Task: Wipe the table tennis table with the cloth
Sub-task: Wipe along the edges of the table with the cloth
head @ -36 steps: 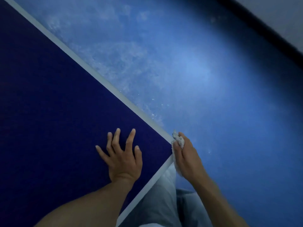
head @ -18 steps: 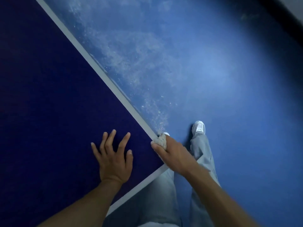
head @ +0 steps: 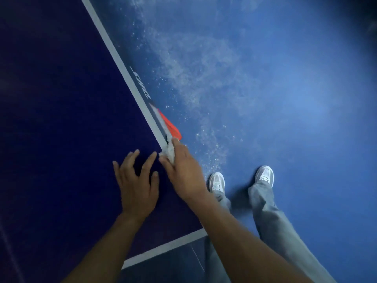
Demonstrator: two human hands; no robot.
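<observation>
Cloth work near the corner: your right hand [head: 183, 172] pins a small bunched white cloth [head: 170, 152] against the long edge of the navy table tennis desk with white border lines [head: 61, 99], just short of an orange-red fitting [head: 172, 127] that juts from the side rail. The rag looks light, soft and limp. It will likely fold and slide wherever it is not pinned, so take it as a wad under the fingertips with the thumb behind, not by a loose corner. The grip is clenched on that wad, thumb toward the desk top, fingers along the rim, forearm running in from the lower right. Your left hand [head: 136, 180] lies flat just beside it on the playing surface, fingers spread and straight, grasping nothing — a brace, by the look of it. Beyond the edge, the dusty blue floor [head: 285, 99] shows pale speckled streaks, and white trainers [head: 217, 181] stand close to the desk.
</observation>
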